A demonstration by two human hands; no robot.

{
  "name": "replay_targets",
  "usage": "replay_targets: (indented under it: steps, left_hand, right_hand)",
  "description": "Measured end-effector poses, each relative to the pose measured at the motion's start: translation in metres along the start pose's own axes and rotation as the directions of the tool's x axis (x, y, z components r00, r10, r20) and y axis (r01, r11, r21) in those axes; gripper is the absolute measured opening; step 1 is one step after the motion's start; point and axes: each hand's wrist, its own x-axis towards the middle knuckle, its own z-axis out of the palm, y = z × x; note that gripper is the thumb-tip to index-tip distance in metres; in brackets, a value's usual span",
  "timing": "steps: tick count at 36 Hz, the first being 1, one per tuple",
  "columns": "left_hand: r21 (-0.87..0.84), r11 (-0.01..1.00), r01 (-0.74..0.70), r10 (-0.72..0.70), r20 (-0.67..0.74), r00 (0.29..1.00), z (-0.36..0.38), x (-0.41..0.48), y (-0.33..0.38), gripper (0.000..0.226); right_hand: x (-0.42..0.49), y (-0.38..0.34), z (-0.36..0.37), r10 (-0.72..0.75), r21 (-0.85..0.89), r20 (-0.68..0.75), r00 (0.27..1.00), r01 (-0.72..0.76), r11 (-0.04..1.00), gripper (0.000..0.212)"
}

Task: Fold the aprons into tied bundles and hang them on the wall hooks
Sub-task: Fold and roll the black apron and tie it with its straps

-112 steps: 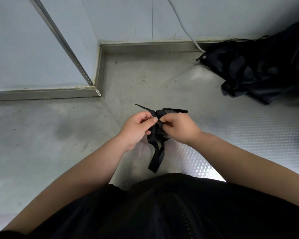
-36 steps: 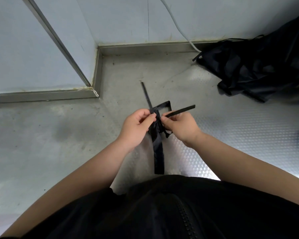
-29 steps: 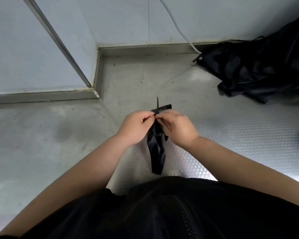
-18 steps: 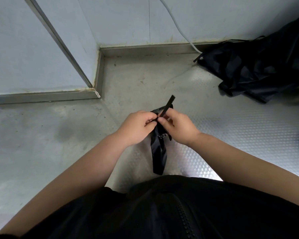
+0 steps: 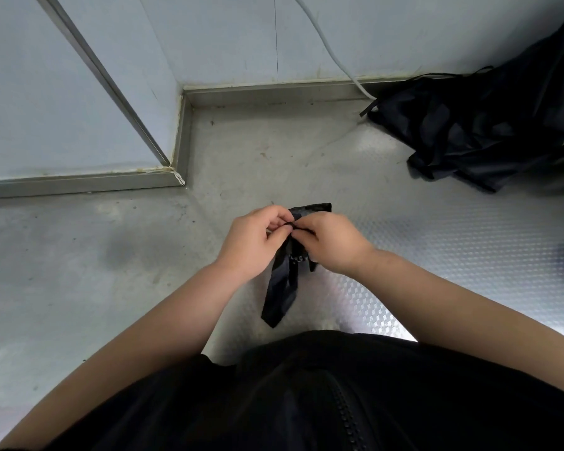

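Above grey floor (image 5: 79,271), left hand (image 5: 253,242) and right hand (image 5: 334,244) meet fingertip-to-fingertip, pinching the apron bundle (image 5: 282,284).

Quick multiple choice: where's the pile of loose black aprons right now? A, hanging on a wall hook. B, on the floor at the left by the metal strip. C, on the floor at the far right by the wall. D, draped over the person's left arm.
C: the pile of black aprons lies crumpled on the floor at the far right against the wall, while both hands pinch the small apron bundle in the middle.
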Motion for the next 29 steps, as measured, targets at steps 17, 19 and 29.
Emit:
replay_targets:
  steps: [17, 19, 29]
  left_hand:
    - [0.193, 0.948, -0.252, 0.280, -0.135, 0.951, 0.008, -0.013, -0.015, 0.030]
    - [0.197, 0.949, -0.247, 0.279, -0.161, 0.947, 0.008, -0.012, -0.016, 0.030]
    - [0.415, 0.892, -0.180, 0.205, -0.016, 0.979, -0.012, -0.013, -0.031, 0.009]
  right_hand:
    - [0.006, -0.001, 0.000, 0.311, 0.619, 0.321, 0.894, -0.447, 0.646, 0.031]
    - [0.005, -0.002, 0.002, 0.308, 0.629, 0.305, 0.901, -0.433, 0.645, 0.031]
    - [0.001, 0.020, -0.011, 0.168, -0.006, 0.055, 0.984, -0.168, 0.986, 0.024]
